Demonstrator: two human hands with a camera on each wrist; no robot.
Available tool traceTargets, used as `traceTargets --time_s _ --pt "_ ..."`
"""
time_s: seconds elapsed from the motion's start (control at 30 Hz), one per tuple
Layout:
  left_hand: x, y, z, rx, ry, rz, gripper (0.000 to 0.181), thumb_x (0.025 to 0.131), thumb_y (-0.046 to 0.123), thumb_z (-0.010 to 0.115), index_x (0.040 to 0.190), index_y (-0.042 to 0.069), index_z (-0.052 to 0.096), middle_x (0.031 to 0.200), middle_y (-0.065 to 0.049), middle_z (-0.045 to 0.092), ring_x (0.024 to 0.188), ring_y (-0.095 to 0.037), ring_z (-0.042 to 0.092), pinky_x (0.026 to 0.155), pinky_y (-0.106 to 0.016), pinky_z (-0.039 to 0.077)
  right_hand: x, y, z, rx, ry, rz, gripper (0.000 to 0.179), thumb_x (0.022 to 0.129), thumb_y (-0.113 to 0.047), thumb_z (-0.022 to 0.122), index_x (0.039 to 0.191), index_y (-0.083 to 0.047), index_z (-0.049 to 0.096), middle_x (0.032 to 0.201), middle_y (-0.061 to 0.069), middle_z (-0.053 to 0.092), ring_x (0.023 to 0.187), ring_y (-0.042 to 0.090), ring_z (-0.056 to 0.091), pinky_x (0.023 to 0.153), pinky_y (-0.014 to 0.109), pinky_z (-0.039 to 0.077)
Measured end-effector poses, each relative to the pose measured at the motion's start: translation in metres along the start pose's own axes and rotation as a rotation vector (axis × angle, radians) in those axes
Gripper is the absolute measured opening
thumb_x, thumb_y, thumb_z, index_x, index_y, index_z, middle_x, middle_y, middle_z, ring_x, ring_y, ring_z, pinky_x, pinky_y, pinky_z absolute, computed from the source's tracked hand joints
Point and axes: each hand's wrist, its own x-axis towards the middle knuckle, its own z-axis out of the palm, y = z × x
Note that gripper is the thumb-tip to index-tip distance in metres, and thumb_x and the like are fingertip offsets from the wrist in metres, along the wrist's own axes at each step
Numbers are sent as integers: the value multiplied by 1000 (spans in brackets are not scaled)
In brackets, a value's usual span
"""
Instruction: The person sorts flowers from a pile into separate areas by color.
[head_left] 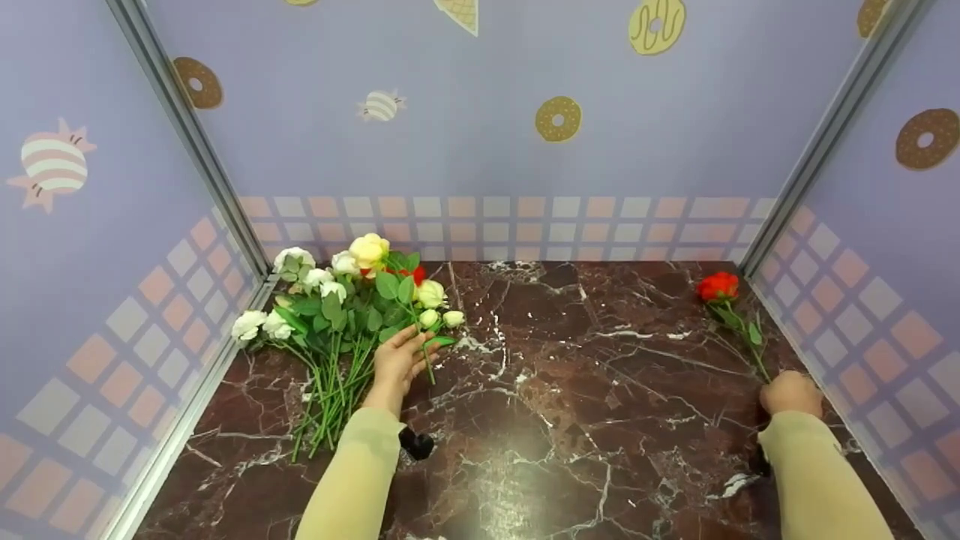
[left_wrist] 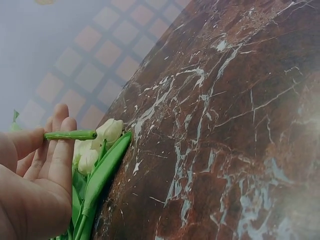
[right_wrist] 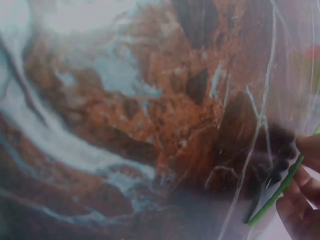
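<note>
Purple walls (head_left: 487, 169) border our marbled desk (head_left: 555, 420). At left we see bunched flowers (head_left: 330, 322); at their edge, the left grip (head_left: 399, 364) pinches a green stem (left_wrist: 70, 135). At right, the right grip (head_left: 792, 394) pinches the lower stem (right_wrist: 277, 192) of a red flower (head_left: 718, 288) extending ahead of it.

Roomy at the middle of the table (head_left: 555, 397), but blocked by piled flowers (head_left: 334, 311) at ten o'clock, red flower (head_left: 718, 287) at two.

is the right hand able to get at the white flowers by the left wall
Probably not: the right hand holds the red flower well away from them, with the left hand in between.
</note>
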Motion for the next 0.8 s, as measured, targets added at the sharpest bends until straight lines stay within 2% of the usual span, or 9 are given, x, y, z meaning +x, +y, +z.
traceTargets --time_s 0.1,0.17,0.3,0.4,0.53,0.67,0.8 --pt "-1 0 3 1 -6 1 56 103 5 60 156 3 42 142 -26 61 91 -15 78 108 -49 53 -3 -11 4 66 59 40 56 101 -21 45 131 26 46 135 54 36 125 71 33 99 76 41" --pt "-2 1 6 7 -5 1 56 103 5 61 156 3 42 140 -26 62 88 -14 78 106 -48 55 -4 -22 9 100 159 28 58 102 -22 46 136 24 41 138 52 35 127 70 31 100 75 41" --pt "-4 2 12 18 -16 9 56 103 5 60 156 3 42 141 -27 61 98 -22 78 105 -47 56 -2 -53 20 137 372 -100 51 100 -16 50 138 18 44 136 45 43 126 64 37 104 74 38" --pt "-6 2 19 27 -29 12 55 103 5 60 155 3 43 141 -27 62 109 -29 75 104 -47 57 -2 -82 29 185 452 -242 42 98 -10 55 132 15 52 130 41 51 122 60 43 104 72 39" --pt "-9 3 29 36 -50 19 53 103 5 61 154 2 45 135 -25 66 114 -33 73 101 -47 59 -6 -126 43 256 451 -400 33 96 -6 59 123 13 61 121 39 60 117 58 50 105 65 41" --pt "-11 2 40 25 -79 28 51 102 3 62 150 -2 48 133 -27 66 112 -34 74 96 -45 62 -20 -171 55 331 366 -445 32 96 -6 60 121 12 65 118 36 65 115 53 58 104 61 47" --pt "-14 0 50 39 -106 31 45 100 2 63 144 -4 54 130 -26 68 97 -24 79 91 -40 64 -38 -210 66 433 255 -437 30 96 -7 62 121 9 68 114 30 71 107 45 68 99 57 54"
